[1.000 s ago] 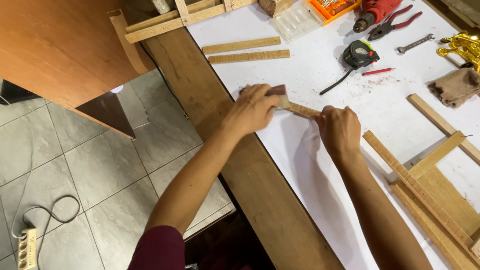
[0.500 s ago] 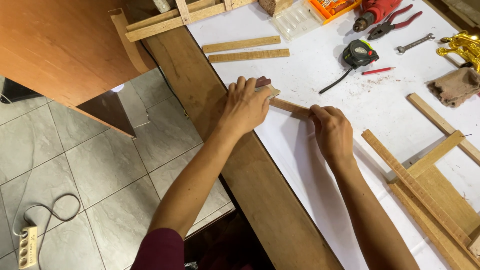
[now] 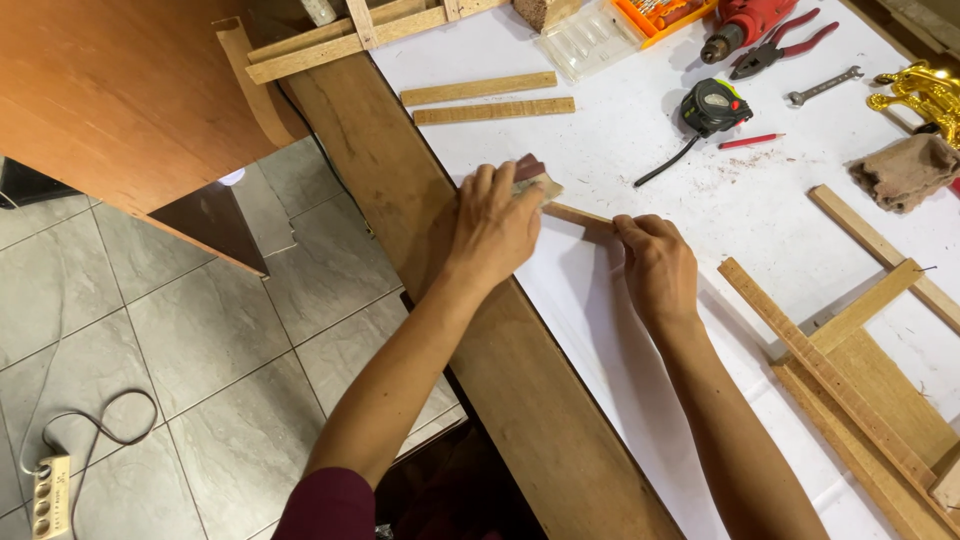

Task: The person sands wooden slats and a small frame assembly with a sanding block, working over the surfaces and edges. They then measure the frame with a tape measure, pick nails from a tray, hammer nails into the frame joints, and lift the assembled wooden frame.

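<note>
My left hand [image 3: 497, 225] grips a small sanding block [image 3: 536, 178] wrapped in dark sandpaper and presses it on the far end of a thin wooden strip [image 3: 578, 214]. My right hand [image 3: 655, 265] pinches the near end of that strip and holds it flat on the white table cover [image 3: 620, 330]. The strip's middle shows between the two hands; its ends are hidden under them.
Two loose wooden strips [image 3: 480, 88] lie farther up. A tape measure [image 3: 712, 105], red pencil [image 3: 750, 141], drill [image 3: 745, 22], pliers [image 3: 785, 45], wrench [image 3: 823, 87] and cloth [image 3: 905, 170] sit at the right. A wooden frame [image 3: 850, 370] lies lower right. A power strip [image 3: 50, 495] is on the floor.
My left hand slid the sanding block up along the strip, away from my right hand. My right hand shifted slightly left and up, still holding the strip.
</note>
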